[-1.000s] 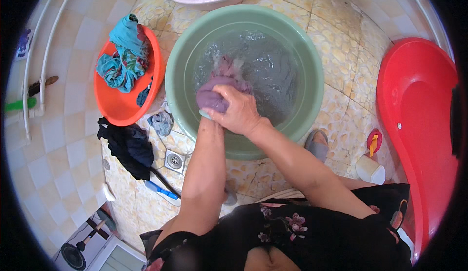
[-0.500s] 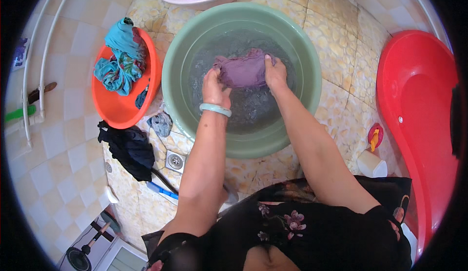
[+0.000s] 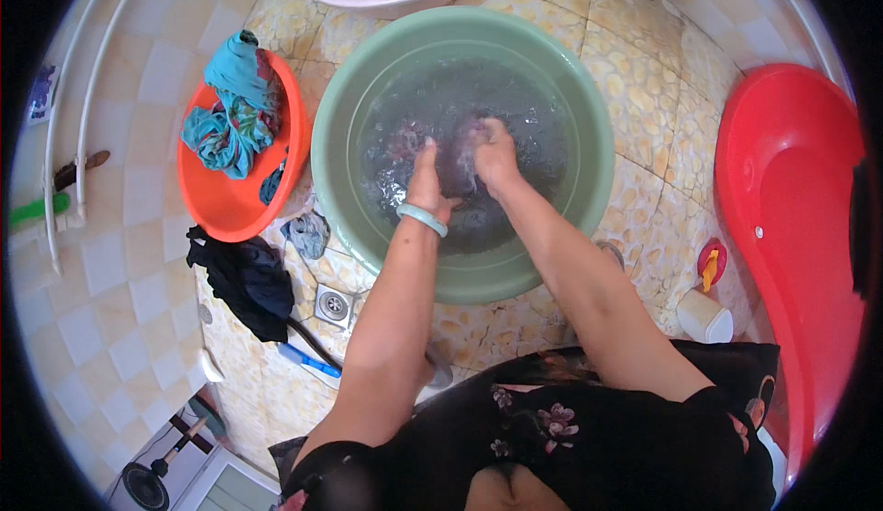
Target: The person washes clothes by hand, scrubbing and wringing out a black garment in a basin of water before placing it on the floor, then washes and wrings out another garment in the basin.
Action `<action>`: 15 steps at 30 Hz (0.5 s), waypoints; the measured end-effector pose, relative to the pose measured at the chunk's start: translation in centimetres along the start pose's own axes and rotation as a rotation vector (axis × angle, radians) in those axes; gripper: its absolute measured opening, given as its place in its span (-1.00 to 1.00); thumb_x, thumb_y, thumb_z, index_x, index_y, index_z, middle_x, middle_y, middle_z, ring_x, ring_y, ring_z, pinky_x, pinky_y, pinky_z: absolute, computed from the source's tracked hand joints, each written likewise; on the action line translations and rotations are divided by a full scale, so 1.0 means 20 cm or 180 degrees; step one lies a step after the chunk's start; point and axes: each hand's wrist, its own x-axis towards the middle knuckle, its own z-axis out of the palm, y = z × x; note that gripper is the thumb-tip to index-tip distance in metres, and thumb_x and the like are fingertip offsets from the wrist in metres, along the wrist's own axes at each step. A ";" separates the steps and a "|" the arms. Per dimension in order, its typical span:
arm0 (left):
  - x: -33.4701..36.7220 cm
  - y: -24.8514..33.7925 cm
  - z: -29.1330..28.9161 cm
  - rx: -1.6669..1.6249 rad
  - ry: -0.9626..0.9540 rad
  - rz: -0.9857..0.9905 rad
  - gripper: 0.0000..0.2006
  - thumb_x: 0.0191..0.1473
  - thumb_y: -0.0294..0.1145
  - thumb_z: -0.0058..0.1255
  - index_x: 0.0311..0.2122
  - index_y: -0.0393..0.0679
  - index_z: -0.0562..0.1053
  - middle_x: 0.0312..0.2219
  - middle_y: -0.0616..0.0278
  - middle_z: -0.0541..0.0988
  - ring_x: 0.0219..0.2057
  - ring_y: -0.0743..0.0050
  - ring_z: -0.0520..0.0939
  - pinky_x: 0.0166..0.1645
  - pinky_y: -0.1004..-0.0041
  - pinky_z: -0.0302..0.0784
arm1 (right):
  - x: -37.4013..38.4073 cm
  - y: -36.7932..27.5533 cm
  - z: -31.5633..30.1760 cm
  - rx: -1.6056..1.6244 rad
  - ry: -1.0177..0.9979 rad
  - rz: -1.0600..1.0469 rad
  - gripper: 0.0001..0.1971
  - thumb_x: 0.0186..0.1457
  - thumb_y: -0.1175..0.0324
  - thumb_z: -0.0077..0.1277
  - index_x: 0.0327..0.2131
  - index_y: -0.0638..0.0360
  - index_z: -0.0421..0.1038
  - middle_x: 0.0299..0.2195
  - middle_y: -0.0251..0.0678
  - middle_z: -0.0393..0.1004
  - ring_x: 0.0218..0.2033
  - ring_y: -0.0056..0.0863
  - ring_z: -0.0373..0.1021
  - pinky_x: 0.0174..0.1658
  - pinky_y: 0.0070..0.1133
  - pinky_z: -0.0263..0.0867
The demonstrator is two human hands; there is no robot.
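A purple cloth lies mostly under the grey, rippling water in a large green basin, so its outline is hard to make out. My right hand is closed on it, fingers curled and partly wet under the surface. Beside it, at the left part of the water, is my left hand; its fingers stretch forward with the thumb apart, and the fingertips dip next to the cloth. A pale green bangle circles my left wrist.
An orange basin with turquoise patterned clothing stands to the left. Dark clothes, a grey cloth and a floor drain lie nearer. A pink basin stands beyond, a red tub at the right.
The purple cloth, held spread between both hands above the water, has gone down into it. My left hand has come off its edge, and the hands are closer together.
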 end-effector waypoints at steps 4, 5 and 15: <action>0.02 0.02 -0.11 -0.0874 -0.0751 0.0689 -0.37 0.07 0.28 -0.38 0.01 -0.06 0.27 -0.14 0.18 0.41 -0.14 0.22 0.43 0.01 0.25 0.33 | -0.40 -0.32 0.03 0.0224 -0.0839 -0.0970 -0.76 -0.01 0.44 -0.09 -0.20 0.23 0.30 -0.28 -0.05 0.43 -0.22 -0.19 0.41 -0.16 -0.42 0.28; 0.07 0.02 -0.18 -0.1201 -0.1356 0.0664 -0.42 0.10 0.21 -0.35 0.00 -0.09 0.27 -0.16 0.18 0.41 -0.16 0.25 0.44 -0.02 0.26 0.36 | -0.49 -0.37 0.02 0.0157 -0.0953 -0.1352 -0.77 -0.01 0.45 -0.10 -0.22 0.21 0.30 -0.30 -0.04 0.42 -0.27 -0.12 0.40 -0.21 -0.39 0.29; 0.13 0.01 -0.25 -0.0998 -0.1737 0.0875 -0.56 0.14 0.00 -0.26 -0.03 -0.12 0.28 -0.20 0.20 0.43 -0.18 0.31 0.45 -0.08 0.29 0.42 | -0.48 -0.39 0.02 -0.0876 -0.0707 -0.2845 -0.78 -0.12 0.27 0.07 -0.40 0.13 0.33 -0.46 -0.24 0.38 -0.46 -0.26 0.40 -0.44 -0.42 0.33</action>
